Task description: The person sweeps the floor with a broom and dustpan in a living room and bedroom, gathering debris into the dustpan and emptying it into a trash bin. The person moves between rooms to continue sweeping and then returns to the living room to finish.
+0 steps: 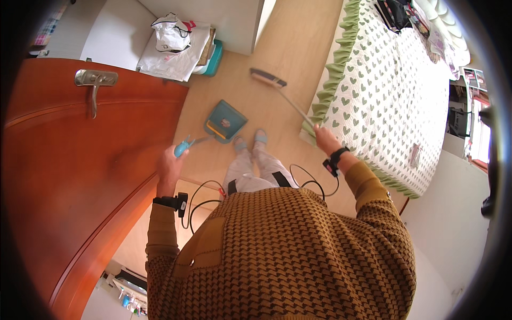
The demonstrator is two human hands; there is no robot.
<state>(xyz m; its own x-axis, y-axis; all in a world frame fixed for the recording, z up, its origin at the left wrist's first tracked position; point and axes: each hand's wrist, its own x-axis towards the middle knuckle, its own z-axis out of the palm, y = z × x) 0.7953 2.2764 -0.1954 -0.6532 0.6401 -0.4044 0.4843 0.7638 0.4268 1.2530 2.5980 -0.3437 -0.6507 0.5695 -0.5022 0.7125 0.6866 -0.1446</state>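
My left hand (169, 166) is closed round the blue top of a long-handled dustpan (230, 118). Its teal pan rests on the floor just ahead of my feet, with a yellow strip along its near side and something small and pale inside. With my right hand (326, 140) I grip the thin pole of a broom (268, 77). The broom's head lies on the floor farther ahead and to the right of the pan, apart from it. Fine dirt on the floor is too small to make out.
A reddish wooden door (80, 160) with a metal handle (96, 79) stands close on my left. To the right is a bed with a heart-patterned, green-ruffled cover (373, 101). White bags (173, 45) and a teal bin (214, 60) sit by the cabinet ahead.
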